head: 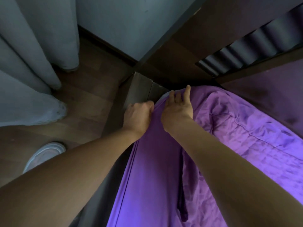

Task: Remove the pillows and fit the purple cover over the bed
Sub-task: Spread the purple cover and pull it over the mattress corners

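Observation:
The purple cover (229,128) lies wrinkled over the bed and hangs down its near side. At the bed's top left corner, by the dark headboard (180,63), a sliver of white mattress (165,95) shows. My left hand (139,115) grips the cover's edge on the side of that corner, fingers curled into the fabric. My right hand (178,107) lies on top of the corner with fingers stretched toward the headboard, pressing the cover. No pillows are in view.
Grey curtains (32,63) hang at the left over a wooden floor (91,95). A white shoe (45,153) stands on the floor at lower left. A dark bed frame post (141,86) sits just beyond my left hand.

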The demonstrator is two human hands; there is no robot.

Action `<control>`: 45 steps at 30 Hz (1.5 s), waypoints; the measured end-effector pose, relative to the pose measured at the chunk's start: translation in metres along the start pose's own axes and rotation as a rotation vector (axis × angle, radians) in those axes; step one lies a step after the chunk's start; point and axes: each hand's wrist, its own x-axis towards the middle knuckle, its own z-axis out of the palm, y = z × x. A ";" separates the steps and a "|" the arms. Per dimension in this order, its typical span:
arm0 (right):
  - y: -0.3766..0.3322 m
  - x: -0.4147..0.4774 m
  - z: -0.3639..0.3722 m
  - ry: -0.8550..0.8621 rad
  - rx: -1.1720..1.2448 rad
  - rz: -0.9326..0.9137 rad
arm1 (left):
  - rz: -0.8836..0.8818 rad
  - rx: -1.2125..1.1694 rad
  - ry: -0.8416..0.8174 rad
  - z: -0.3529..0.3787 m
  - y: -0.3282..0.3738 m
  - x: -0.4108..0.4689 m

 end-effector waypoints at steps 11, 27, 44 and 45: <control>-0.037 0.049 0.006 -0.093 0.186 -0.051 | -0.146 0.170 -0.082 0.019 -0.031 0.018; -0.044 0.051 0.015 -0.029 0.302 -0.093 | 0.059 0.251 -0.123 0.030 -0.046 -0.003; -0.050 0.059 0.011 -0.034 0.353 -0.120 | 0.326 0.525 0.014 0.036 -0.071 -0.005; -0.051 0.059 0.011 -0.032 0.356 -0.121 | 0.333 0.525 0.006 0.036 -0.072 -0.005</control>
